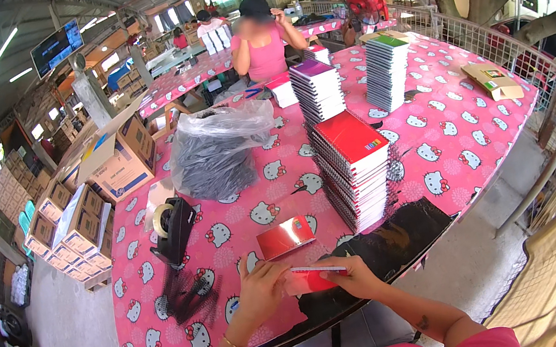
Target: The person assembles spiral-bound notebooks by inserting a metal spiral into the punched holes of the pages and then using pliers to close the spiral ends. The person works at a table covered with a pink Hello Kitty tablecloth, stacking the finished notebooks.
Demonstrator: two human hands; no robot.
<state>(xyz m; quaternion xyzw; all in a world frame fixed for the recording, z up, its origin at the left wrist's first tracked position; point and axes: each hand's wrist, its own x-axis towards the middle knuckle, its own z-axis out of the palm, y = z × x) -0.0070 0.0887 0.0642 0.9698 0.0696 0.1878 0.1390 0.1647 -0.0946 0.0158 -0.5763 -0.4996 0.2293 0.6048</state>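
Right hand (359, 277) pinches red notebook (309, 281) front-left of tall stack (357, 173); left hand's (262, 292) hold unclear; bumping could topple stack.

The tablecloth (456, 206) is pink, patterned with white, red-bowed cat faces. About the view's centre, the held notebook (304, 283) at 6 o'clock is red; purple tops the far stack (320, 89) at 1 o'clock, green the side stack (387, 78) at 2, red the near stack (351, 137) at 3.
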